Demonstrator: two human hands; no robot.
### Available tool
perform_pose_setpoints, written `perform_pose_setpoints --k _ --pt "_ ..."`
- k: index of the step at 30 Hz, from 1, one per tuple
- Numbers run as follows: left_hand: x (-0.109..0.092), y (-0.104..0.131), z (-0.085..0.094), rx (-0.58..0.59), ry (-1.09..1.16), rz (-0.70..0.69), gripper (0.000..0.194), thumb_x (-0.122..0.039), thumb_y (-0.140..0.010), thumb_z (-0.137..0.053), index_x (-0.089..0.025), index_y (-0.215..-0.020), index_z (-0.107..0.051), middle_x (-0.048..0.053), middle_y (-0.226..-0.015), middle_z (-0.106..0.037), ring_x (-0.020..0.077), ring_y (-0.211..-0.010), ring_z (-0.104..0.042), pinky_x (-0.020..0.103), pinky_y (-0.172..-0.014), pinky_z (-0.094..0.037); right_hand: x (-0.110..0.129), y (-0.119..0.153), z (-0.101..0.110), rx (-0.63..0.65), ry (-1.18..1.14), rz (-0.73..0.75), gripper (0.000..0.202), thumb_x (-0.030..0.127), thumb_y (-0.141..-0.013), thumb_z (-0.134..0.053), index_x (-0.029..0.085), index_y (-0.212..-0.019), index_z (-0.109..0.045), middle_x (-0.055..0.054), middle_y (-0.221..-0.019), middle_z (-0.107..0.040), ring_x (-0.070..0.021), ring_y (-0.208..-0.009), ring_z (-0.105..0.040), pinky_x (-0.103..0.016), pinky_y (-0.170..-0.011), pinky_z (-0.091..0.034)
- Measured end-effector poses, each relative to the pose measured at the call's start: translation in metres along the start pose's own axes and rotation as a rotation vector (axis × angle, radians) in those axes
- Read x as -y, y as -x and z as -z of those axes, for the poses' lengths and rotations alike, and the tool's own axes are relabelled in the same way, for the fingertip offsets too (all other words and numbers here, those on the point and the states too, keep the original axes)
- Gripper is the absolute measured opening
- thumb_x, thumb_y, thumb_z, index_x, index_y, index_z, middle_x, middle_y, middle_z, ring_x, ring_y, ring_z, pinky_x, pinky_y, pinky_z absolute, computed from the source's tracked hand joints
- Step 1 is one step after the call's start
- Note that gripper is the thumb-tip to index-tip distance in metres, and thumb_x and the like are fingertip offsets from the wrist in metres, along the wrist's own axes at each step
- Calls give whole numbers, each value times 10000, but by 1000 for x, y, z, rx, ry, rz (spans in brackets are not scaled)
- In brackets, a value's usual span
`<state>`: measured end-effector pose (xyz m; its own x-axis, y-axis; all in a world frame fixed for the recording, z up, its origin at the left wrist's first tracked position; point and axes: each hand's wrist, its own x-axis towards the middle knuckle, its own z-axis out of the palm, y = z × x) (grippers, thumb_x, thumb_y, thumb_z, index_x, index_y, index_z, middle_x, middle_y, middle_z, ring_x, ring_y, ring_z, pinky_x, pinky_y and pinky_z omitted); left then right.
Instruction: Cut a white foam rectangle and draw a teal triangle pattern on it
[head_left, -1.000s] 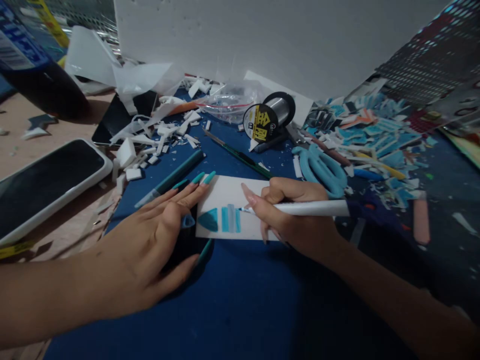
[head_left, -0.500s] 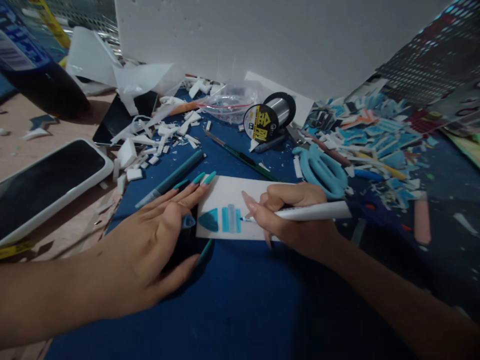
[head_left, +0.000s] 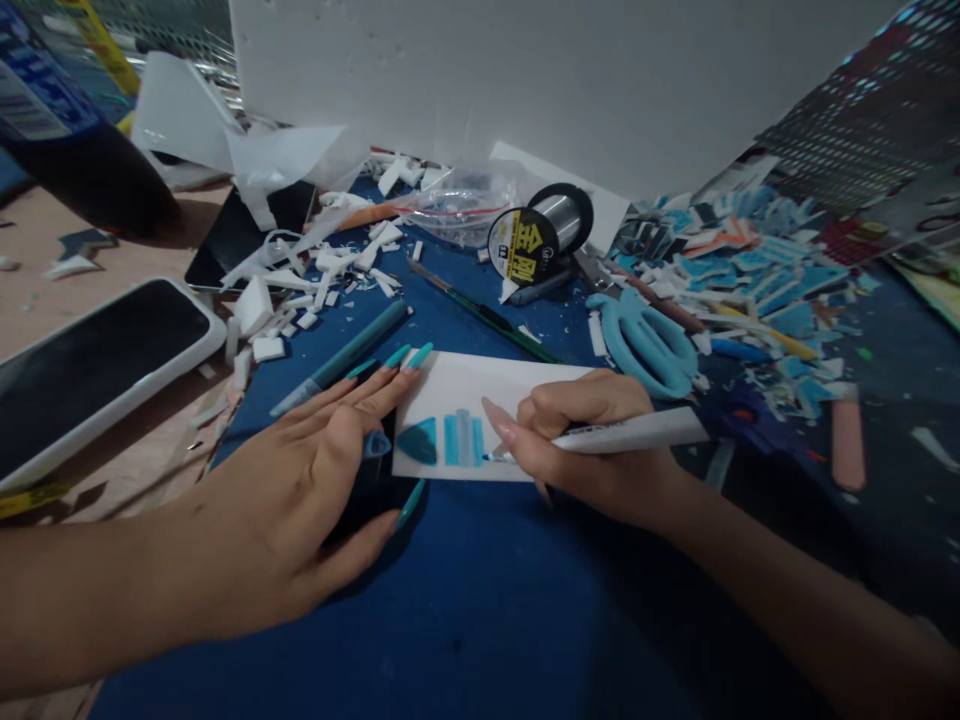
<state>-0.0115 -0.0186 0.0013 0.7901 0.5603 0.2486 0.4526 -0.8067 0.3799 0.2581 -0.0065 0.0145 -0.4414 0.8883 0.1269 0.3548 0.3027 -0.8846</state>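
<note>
On the blue mat lies a small white card (head_left: 442,385) bearing a teal pointed shape and blue and grey stripes. My right hand (head_left: 600,440) grips a white marker (head_left: 652,428), its blue tip low on the card just right of the stripes. My left hand (head_left: 322,480) rests at the card's left end, several teal-nailed fingers stretched over its upper left edge and the thumb apart below. A blue hollow marker cap (head_left: 376,443) sits in the bend of its index finger; the palm hides the rest. A teal pen (head_left: 349,350) lies beyond these fingers.
Beyond the card are a wire spool (head_left: 540,235), light-blue scissors (head_left: 649,340) and a green slim tool (head_left: 487,315). Foam scraps (head_left: 772,270) pile up right. A phone (head_left: 112,370) and a dark bottle (head_left: 90,160) are left. A white foam board (head_left: 487,80) stands behind.
My right hand has shifted slightly right and down with the marker, its tip now lower on the card beside the stripes. My left hand and the card stay in place.
</note>
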Motion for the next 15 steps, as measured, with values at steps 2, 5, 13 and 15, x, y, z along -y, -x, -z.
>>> perform_pose_setpoints --k 2,5,13,15 --pt "0 -1 0 -7 -1 -2 647 -250 -1037 -472 -27 -1590 -221 328 -1596 -427 324 -1530 -394 479 -1201 -466 -1 0 0 16 -22 -1 512 165 -874 -630 240 -561 -232 61 -423 -405 -90 -398 -345 -260 -441 -373" --pt "-1 -3 1 -18 -1 0 634 -240 -1030 -479 -5 -1576 -259 333 -1579 -449 322 -1525 -406 456 -1218 -444 -2 0 0 30 -41 -12 514 163 -879 -630 238 -561 -233 61 -435 -397 -90 -413 -337 -269 -488 -422" --pt "2 -2 -2 -49 -30 -30 631 -229 -1023 -505 -13 -1561 -257 336 -1567 -460 305 -1532 -391 455 -1222 -440 -1 -2 1 56 -67 39 491 87 -849 -613 223 -575 -229 72 -488 -311 -71 -420 -291 -260 -432 -282" --pt "3 -1 -2 -69 -43 -46 627 -224 -1022 -504 0 -1551 -252 349 -1566 -453 305 -1538 -376 458 -1227 -430 -3 0 1 58 -63 23 487 98 -850 -631 220 -572 -251 72 -484 -339 -71 -423 -312 -259 -437 -281"
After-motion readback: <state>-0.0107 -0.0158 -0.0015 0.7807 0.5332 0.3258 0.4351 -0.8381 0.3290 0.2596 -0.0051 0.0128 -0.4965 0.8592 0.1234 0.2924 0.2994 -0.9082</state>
